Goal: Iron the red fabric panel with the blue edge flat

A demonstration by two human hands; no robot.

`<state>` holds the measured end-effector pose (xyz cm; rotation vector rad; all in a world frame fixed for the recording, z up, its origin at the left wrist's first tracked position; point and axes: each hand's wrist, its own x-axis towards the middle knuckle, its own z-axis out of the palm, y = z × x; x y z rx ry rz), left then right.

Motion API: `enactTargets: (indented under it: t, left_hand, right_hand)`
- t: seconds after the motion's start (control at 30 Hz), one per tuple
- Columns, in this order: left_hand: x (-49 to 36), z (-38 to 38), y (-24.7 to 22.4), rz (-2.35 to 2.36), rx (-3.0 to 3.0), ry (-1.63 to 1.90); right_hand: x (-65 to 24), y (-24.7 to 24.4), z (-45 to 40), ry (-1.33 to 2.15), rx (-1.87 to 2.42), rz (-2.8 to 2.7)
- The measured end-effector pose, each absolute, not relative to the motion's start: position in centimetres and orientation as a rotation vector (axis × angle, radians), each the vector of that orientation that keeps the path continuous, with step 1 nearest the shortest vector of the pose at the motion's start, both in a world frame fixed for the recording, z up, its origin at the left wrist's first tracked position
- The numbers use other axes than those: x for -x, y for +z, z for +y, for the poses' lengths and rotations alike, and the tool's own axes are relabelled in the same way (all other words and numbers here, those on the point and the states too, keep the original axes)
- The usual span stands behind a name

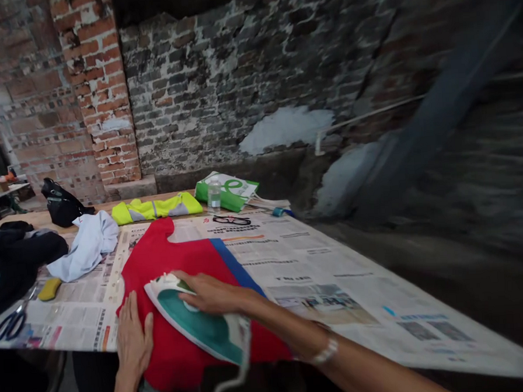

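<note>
A red vest-shaped garment (190, 255) with a blue edge lies spread on the newspaper-covered table (300, 264). My right hand (209, 292) is wrapped round the handle of a teal and white iron (198, 322), which sits on the red cloth. From the iron's heel a pale cord (242, 372) hangs down toward me. My left hand (134, 334) lies flat with fingers stretched out, on the garment's left edge near the table's front. It holds nothing.
Scissors (11, 323), a yellow sponge (49, 289), a white cloth (88, 243) and dark clothing (19, 255) lie on the left. Farther back are a black bag (62, 203), a yellow vest (157, 208), a bottle (214, 197), a green-white bag (230, 190) and eyeglasses (231, 220).
</note>
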<state>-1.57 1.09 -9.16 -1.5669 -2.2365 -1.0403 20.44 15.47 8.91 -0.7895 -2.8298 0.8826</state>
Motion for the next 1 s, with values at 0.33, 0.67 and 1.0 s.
enactTargets:
  t: [0.33, 0.67, 1.0]
  left_hand:
    - [1.2, 1.0, -8.3, -2.203, 1.591, -0.736]
    - [1.0, 1.2, -8.2, -2.171, 1.567, -0.697]
    - [0.1, 1.0, -8.6, -2.195, 1.525, -0.998]
  right_hand:
    - [-27.1, 7.7, 16.6, 0.789, 1.339, -2.641]
    - [-18.1, 11.2, 25.7, 0.619, 1.708, -2.496]
    - [-27.5, 8.0, 16.9, 0.943, 1.356, -2.668]
